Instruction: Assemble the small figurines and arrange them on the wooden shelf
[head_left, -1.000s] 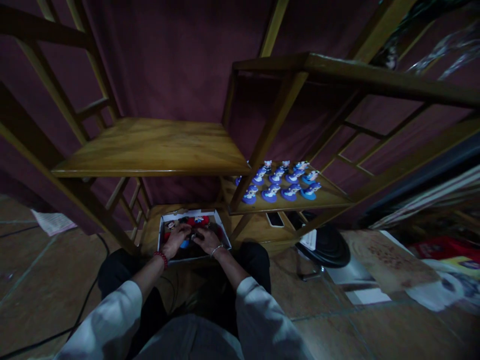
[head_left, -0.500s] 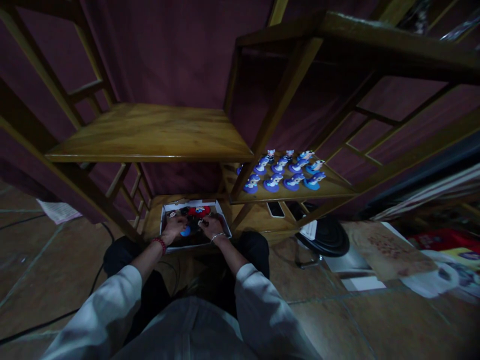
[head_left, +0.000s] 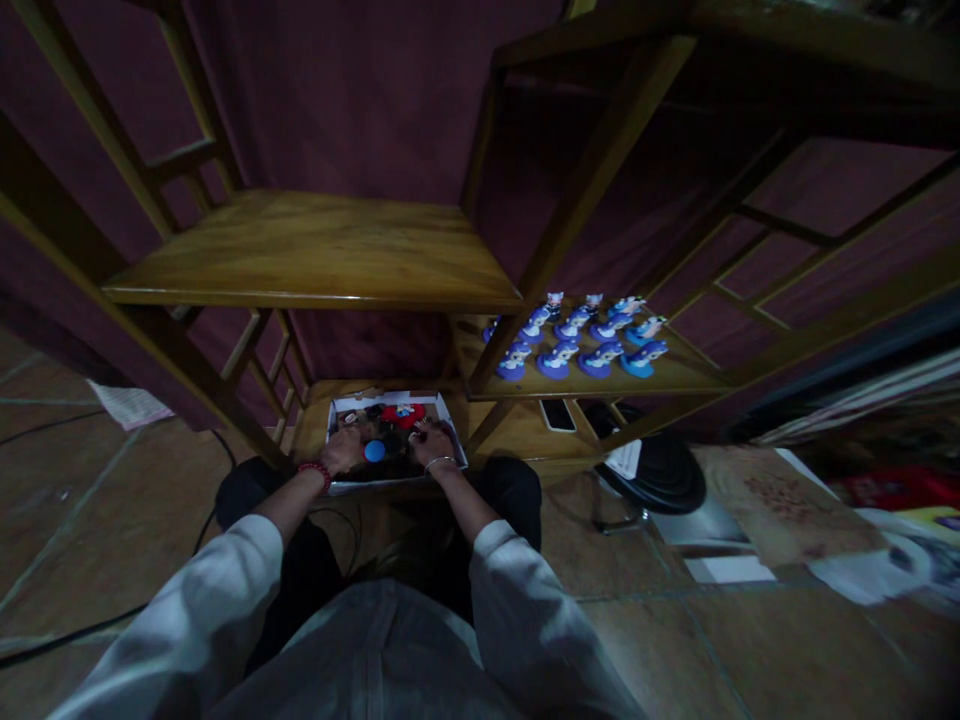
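Both hands have drawn slightly farther apart inside the box since the earlier frame, leaving more of its contents in view between them, and the camera's view has shifted too. Largest is the wooden shelving unit [head_left: 315, 250], set before a dark purple curtain [head_left: 360, 100], its bottom shelf [head_left: 510, 437] low by the person's knees. Right of it, on the tiled floor, stands a stool with a black round seat [head_left: 671, 480]. On the bottom shelf, between the knees, sits the white cardboard box [head_left: 375, 485], open, with assorted small things lying loosely inside. The left hand [head_left: 343, 450], a red bead bracelet [head_left: 324, 472] at its wrist, is over the box's left side, fingers bent downward; the right hand [head_left: 435, 443], with a silver bracelet [head_left: 439, 461], is at the right side, its fingers low among dark pieces. Whether either set of fingers holds anything, I cannot tell. Purple-and-white figurines [head_left: 600, 357] already stand upright in rough rows on the raised shelf to the right, while the box's contents look unsorted. A phone [head_left: 558, 415] lies below them. Smallest are the red piece [head_left: 395, 413] toward the box's back and the blue round piece [head_left: 374, 451] just beside the left hand
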